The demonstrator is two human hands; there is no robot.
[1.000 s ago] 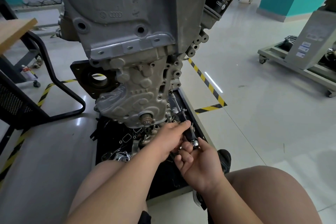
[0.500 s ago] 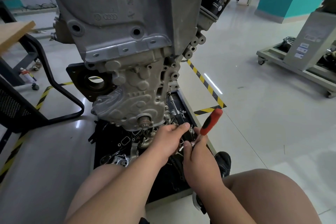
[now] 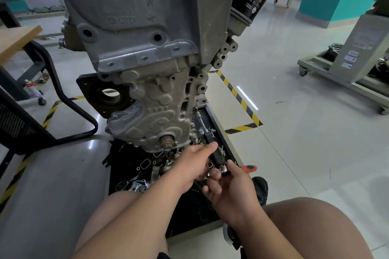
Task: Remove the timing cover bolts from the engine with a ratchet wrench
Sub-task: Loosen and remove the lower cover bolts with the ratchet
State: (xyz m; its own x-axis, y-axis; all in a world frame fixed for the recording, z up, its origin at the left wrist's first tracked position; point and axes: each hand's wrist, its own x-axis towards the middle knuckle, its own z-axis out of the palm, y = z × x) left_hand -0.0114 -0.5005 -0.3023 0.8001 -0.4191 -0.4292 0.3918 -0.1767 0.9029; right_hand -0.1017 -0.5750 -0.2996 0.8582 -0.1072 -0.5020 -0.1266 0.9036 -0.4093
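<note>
Where the hands meet, low at the engine's right corner: both are on one black-bodied tool (image 3: 215, 153), held over the tray.
Left hand (image 3: 193, 164): fingers curled round the tool body, thumb tip near its upper end.
Right hand (image 3: 231, 193): fingertips pinch the chrome end (image 3: 223, 168) of the same tool. Fitting it or turning it, can't tell.
Tool run: thin shaft goes up along the right flank of the engine (image 3: 147, 59). Tip is hidden, so can't tell if it sits on a bolt. Probably the ratchet wrench set-up, not sure.
Red handle (image 3: 248, 168): pokes out just behind the right hand, at the tray rim. Held or lying, can't tell.
Timing cover (image 3: 155, 111): still on the engine, above the crank snout (image 3: 167, 140). Bolts along its edge too small to count.
Tray (image 3: 224, 140): black, under the engine, littered with loose small parts (image 3: 147, 163).
Risk, drop: chrome end slips the fingertip pinch and falls into the clutter, hard to find.
Risk, rounding: a half-seated tip chews a bolt head, because seating is out of sight.
Risk, knuckles: a sudden release drives the hands into the casting, since both sit right beside it.
Risk, mix-up: a freed bolt lands among the loose parts.
</note>
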